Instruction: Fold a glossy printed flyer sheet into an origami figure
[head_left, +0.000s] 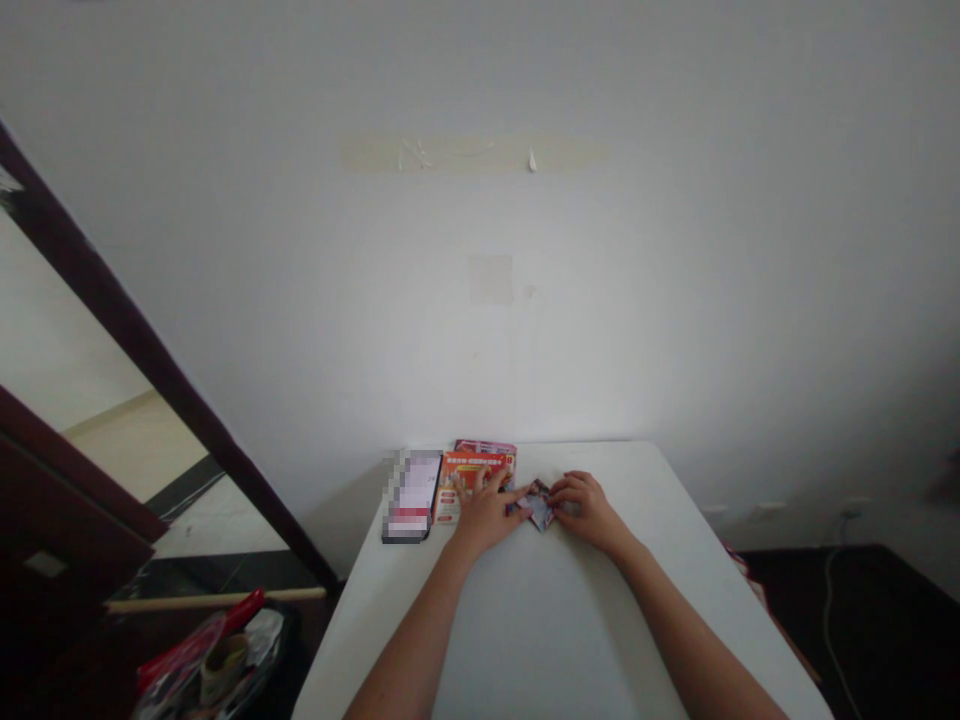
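A small piece of printed paper [540,508], folded into a roughly diamond shape, lies on the white table [540,620] between my two hands. My left hand [484,515] rests with its fingers spread over an orange and white printed leaflet [448,505], while its thumb reaches across to the left side of the folded paper. On the other side, my right hand [586,510] is closed, thumb and fingertips together at the paper's right edge. The fingers partly cover both the paper and the leaflet.
A phone [415,495] lies left of the leaflet, its screen partly pixelated. More printed sheets [480,444] stick out behind the leaflet. A wall [585,360] borders the table's far edge. On the floor at lower left stands a filled bin [281,640].
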